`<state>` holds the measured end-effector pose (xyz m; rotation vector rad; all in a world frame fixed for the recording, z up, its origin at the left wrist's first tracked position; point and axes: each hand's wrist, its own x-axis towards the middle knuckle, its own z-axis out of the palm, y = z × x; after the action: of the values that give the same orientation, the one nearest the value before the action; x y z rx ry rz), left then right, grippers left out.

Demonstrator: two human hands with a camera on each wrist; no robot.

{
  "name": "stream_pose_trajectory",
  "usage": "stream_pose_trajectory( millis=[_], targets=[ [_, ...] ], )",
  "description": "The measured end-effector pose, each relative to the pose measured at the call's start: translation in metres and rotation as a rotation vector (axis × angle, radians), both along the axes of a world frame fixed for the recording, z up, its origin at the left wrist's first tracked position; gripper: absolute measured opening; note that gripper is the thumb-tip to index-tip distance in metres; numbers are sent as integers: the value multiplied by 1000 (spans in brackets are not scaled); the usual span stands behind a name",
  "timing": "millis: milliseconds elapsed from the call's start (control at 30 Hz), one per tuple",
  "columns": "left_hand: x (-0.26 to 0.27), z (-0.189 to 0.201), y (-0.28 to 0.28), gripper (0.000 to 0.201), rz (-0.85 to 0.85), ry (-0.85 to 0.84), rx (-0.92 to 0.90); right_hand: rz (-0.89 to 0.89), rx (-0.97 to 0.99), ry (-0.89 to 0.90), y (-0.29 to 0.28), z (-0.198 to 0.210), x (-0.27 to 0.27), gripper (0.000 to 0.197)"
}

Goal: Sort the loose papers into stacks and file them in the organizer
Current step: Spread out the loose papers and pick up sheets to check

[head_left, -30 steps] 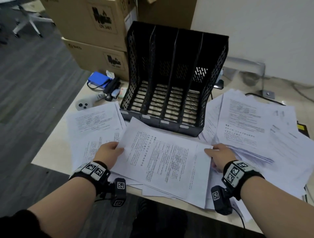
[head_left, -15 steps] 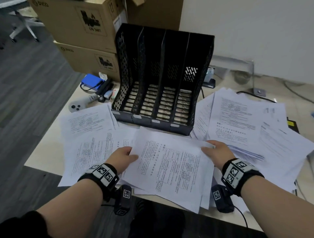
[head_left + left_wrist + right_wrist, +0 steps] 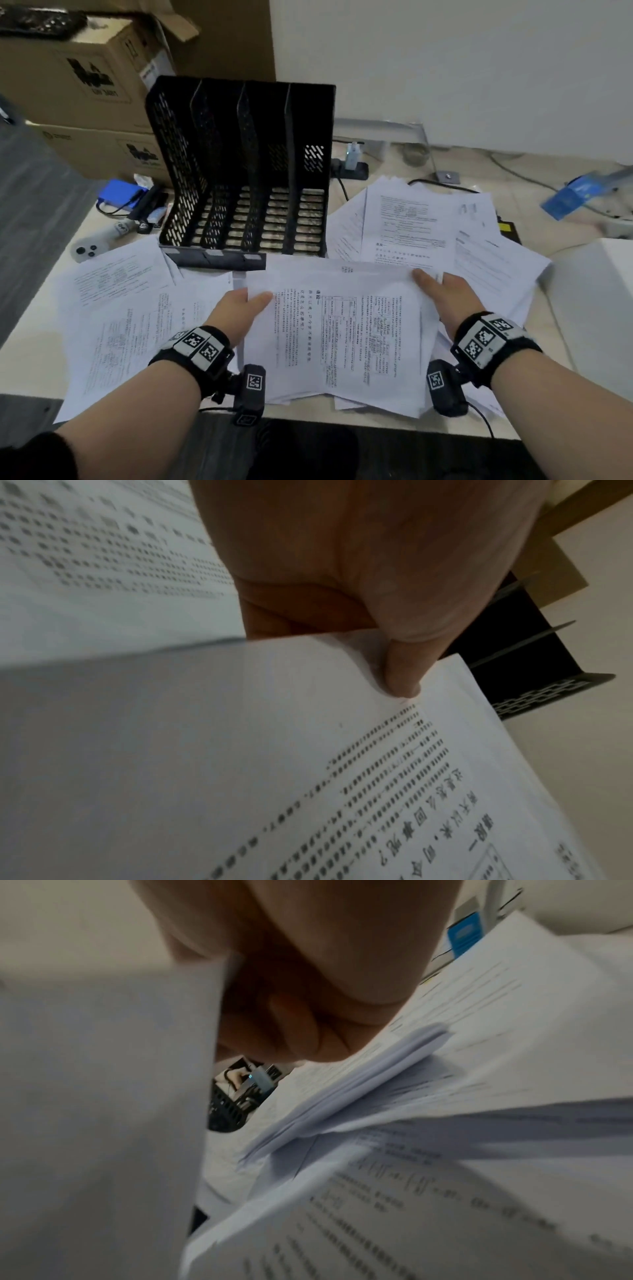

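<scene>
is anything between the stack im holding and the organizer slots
Nothing visible. The stack, held by the left hand and right hand, sits just in front of the organizer, whose slots look empty and open toward it.

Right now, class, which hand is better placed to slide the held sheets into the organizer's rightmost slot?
Right hand, probably: it grips the held sheets on the side nearer the organizer's rightmost slot; the left hand sits farther left.

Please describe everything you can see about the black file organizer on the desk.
The black file organizer stands upright at the back of the desk, in front of cardboard boxes. It looks like plastic, with perforated side walls, tall dividers forming four slots and a slatted floor. All slots are empty. Loose papers lie against its front edge; neither hand touches it.
</scene>
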<state>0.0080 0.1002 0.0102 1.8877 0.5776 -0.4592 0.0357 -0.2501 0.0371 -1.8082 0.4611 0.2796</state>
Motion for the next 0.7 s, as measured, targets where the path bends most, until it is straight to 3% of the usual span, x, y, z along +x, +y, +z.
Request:
stream_pose_trajectory(
  millis=[100,200,367,600,700],
  targets=[
    [6,0,-20,30,-2,-18,-28,-212,9,-57,-29,4,-5,36],
    [14,1,-43,27,13,5,-67,-462,26,-49,-70,0,-8,53],
    [25,-5,-64,19,140,10,-178,-681,-77,33,-120,-5,-19,66],
    [34,-3,-94,30,218,35,-281,-806,206,5,-139,-15,-39,22],
    [37,-1,-99,41,253,36,-326,-785,276,-9,-138,-14,-41,22]
  ],
)
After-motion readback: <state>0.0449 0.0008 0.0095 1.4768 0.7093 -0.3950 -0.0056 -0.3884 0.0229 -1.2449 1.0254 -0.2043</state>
